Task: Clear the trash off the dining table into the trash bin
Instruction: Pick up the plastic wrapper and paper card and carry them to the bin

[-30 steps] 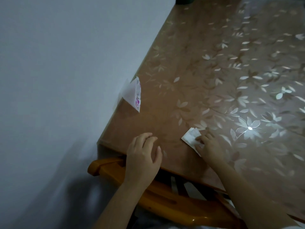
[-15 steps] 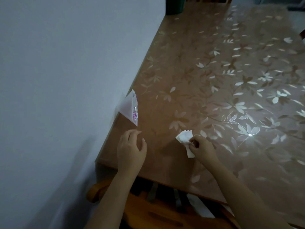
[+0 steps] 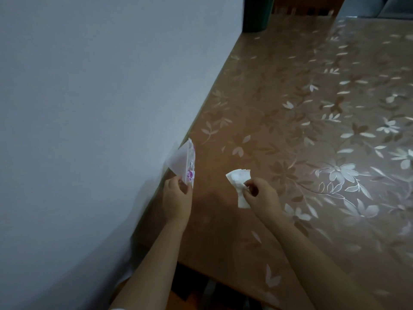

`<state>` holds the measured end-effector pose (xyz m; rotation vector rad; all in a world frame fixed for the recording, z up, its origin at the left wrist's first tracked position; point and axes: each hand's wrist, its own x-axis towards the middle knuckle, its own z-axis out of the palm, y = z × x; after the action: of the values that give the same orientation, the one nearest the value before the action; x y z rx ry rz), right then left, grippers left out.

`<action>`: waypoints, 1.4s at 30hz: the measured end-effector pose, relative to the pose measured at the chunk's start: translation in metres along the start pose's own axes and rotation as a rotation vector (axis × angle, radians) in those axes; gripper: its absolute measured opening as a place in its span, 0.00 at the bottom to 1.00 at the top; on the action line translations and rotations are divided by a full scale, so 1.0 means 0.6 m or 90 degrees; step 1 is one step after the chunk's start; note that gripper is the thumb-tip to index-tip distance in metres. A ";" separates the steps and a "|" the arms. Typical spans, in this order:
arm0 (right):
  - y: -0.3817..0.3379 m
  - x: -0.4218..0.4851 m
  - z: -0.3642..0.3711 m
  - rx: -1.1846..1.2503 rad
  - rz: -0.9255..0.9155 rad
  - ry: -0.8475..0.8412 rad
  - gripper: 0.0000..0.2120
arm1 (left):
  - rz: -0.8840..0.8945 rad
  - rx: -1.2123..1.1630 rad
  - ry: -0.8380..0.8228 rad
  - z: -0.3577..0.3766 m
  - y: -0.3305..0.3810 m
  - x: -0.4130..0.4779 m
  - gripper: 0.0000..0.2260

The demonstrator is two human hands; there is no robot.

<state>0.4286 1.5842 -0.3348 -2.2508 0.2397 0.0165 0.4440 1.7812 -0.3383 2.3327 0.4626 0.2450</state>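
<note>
A white plastic wrapper with pink print (image 3: 187, 163) leans against the wall at the table's left edge. My left hand (image 3: 176, 199) pinches its lower corner between thumb and fingers. My right hand (image 3: 260, 194) holds a crumpled white tissue (image 3: 238, 180) lifted a little above the table, near the front edge. The dining table (image 3: 290, 113) has a brown cover printed with pale flowers.
A grey wall (image 3: 100, 108) runs along the table's left side. A dark green container (image 3: 257, 13) stands at the far corner by the wall. Part of an orange wooden chair (image 3: 178, 303) shows under the table's front edge.
My left hand moved forward from the table's front edge and took hold of the wrapper. My right hand picked the tissue up off the table.
</note>
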 end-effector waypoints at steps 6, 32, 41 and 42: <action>0.005 -0.004 0.009 0.015 0.006 -0.019 0.03 | -0.031 -0.003 0.008 0.023 0.003 0.017 0.10; 0.076 -0.322 -0.173 -0.063 0.144 0.241 0.03 | 0.307 -0.148 -0.326 -0.072 0.112 -0.223 0.06; 0.102 -0.517 -0.250 -0.194 0.236 0.400 0.05 | 0.424 -0.217 -0.552 -0.040 0.175 -0.340 0.06; 0.110 -0.530 -0.258 -0.184 0.254 0.416 0.05 | 0.442 -0.215 -0.563 -0.035 0.181 -0.352 0.06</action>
<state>0.0940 1.4777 -0.2569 -2.3889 1.0909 -0.5052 0.2720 1.6385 -0.2561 1.9306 -0.7658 -0.3641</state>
